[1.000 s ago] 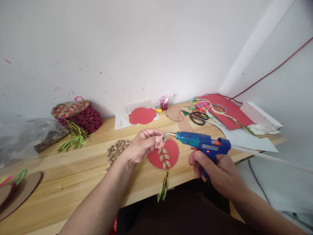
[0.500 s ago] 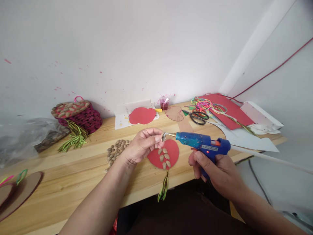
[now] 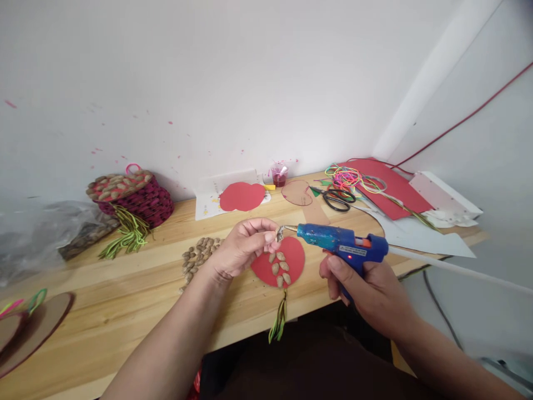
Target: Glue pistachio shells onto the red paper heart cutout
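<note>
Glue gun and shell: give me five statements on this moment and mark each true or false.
1. The right hand holds the blue glue gun. True.
2. The gun's nozzle points at the scissors. False: it points at the shell pinched in the left hand.
3. The red disc on the table already carries several shells. True.
4. The loose shell pile lies right of the glue gun. False: it lies left of the left hand.
5. The woven basket sits at the table's near edge. False: it sits at the back, by the wall.
</note>
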`<state>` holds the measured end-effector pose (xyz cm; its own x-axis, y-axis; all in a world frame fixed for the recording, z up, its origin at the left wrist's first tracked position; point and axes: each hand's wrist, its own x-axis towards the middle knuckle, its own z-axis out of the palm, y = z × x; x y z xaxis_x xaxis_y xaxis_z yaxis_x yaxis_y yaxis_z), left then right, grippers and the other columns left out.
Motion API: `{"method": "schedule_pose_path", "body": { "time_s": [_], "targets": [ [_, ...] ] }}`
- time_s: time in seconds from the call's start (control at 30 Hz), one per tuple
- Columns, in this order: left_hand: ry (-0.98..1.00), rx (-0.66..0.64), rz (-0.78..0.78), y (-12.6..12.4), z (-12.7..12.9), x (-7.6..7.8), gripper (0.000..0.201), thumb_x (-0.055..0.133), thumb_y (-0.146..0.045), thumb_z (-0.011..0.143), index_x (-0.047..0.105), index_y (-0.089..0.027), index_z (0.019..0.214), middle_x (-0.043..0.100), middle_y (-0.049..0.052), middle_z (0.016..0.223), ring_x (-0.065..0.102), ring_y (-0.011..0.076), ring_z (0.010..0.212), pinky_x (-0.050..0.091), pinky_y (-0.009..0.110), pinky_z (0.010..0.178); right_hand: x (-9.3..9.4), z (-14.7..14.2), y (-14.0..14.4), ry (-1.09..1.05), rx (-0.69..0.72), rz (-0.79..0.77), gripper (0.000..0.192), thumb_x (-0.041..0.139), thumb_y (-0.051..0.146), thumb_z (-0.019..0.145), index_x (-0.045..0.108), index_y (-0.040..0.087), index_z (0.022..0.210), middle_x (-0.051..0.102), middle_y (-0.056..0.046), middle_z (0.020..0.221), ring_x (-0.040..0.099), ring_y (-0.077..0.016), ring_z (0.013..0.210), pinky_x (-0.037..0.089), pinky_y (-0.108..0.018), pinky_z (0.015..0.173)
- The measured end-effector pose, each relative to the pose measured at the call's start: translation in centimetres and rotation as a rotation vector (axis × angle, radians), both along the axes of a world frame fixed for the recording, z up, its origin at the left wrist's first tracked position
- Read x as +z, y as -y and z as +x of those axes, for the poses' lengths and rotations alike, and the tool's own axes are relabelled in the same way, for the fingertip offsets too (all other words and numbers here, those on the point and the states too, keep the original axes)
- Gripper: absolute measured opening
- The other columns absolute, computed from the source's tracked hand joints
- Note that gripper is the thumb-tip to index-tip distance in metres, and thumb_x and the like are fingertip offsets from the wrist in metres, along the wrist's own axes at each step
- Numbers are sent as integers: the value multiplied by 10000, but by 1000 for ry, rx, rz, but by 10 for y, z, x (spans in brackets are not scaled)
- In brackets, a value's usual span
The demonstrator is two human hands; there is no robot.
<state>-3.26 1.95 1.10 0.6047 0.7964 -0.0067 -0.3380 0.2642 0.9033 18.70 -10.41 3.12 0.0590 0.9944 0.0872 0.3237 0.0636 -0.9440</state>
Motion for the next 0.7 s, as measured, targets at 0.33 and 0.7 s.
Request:
{"method": "schedule_pose_path", "body": {
  "time_s": [0.33,0.7],
  "targets": [
    [84,31,-60,-1,0,0,338,905,-347,681,688,-133,827,686,30,646,616,105,581,506,210,610,-1,0,6,-52,42,56,321,562,484,980,661,192,893,630,2,603,550,-105,468,450,-227,434],
    [118,63,-93,-1,1,0,319,904,-330,683,713,-127,839,670,15,646,593,85,538,501,187,558,-2,-3,9,89,80,58,362,525,471,999,680,174,861,632,-5,588,568,-108,491,462,-225,458]
  ]
}}
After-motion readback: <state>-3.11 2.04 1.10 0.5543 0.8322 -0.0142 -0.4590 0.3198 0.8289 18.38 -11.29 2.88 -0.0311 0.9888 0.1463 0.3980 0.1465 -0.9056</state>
